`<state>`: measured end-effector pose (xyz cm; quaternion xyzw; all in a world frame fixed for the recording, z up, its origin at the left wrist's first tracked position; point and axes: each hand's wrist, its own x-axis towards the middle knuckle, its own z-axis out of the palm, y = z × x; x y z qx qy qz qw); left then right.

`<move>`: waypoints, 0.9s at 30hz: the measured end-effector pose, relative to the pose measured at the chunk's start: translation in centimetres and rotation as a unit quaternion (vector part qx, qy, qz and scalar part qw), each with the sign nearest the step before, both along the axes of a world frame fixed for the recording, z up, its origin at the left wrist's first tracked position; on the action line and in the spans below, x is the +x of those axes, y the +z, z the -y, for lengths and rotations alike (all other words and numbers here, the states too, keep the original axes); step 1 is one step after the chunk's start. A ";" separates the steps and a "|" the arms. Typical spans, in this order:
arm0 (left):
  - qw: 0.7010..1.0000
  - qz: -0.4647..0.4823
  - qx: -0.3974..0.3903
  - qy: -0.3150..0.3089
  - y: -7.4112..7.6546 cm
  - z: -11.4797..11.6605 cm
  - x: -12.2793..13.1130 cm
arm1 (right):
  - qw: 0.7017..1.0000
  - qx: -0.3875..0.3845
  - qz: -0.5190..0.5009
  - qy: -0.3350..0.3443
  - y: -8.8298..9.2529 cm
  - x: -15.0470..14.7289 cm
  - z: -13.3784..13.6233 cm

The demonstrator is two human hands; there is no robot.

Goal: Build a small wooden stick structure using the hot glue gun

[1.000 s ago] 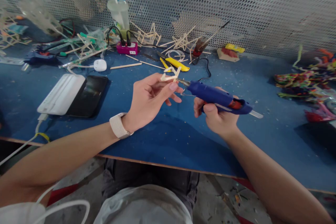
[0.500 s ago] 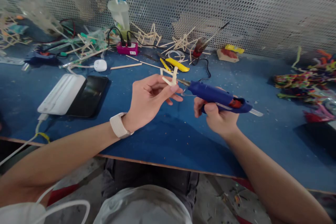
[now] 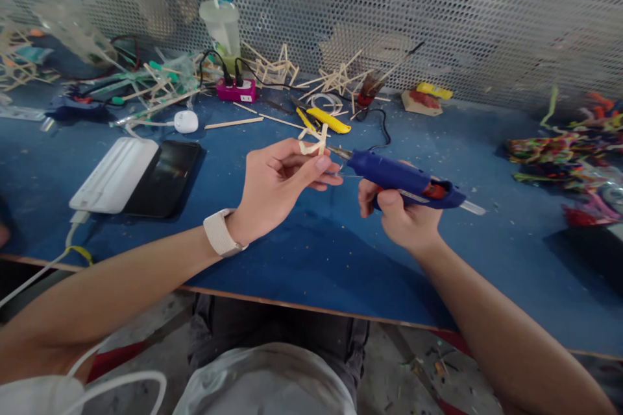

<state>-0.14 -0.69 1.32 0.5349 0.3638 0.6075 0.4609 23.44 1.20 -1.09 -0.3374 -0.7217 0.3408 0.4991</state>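
Observation:
My left hand [image 3: 287, 175] pinches a small frame of pale wooden sticks [image 3: 323, 137] between thumb and fingers, above the blue table. My right hand [image 3: 406, 214] is wrapped round the handle of a blue hot glue gun [image 3: 399, 176], with a clear glue stick [image 3: 472, 207] poking out of its back end. The glue gun's metal nozzle [image 3: 339, 152] points left and is at or very near the stick frame; I cannot tell whether they touch. Just behind the frame lies a yellow utility knife [image 3: 329, 120].
Loose wooden sticks [image 3: 335, 81] and a cup with a straw [image 3: 221, 29] stand along the perforated metal panel [image 3: 467, 19]. A magenta power adapter [image 3: 236, 89] has cords plugged in. At left lie a white power bank [image 3: 114, 175] and a black phone [image 3: 165, 178]; colourful bundles [image 3: 555, 152] sit right.
The small stick frame has turned slightly in my left hand, and the fingers below it have shifted a little. The glue gun has barely moved.

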 end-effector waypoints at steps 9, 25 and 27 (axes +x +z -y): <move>1.000 0.009 0.006 -0.003 0.0 0.0 0.1 | 1.000 0.005 0.013 -0.004 0.1 0.1 -0.1; 0.998 0.007 0.060 0.001 -0.6 -0.5 -0.2 | 0.995 0.023 -0.088 -0.028 1.1 -0.5 -0.4; 0.998 0.003 0.063 0.013 -0.7 -0.7 -0.3 | 0.995 0.017 -0.080 -0.056 1.4 -0.4 -0.8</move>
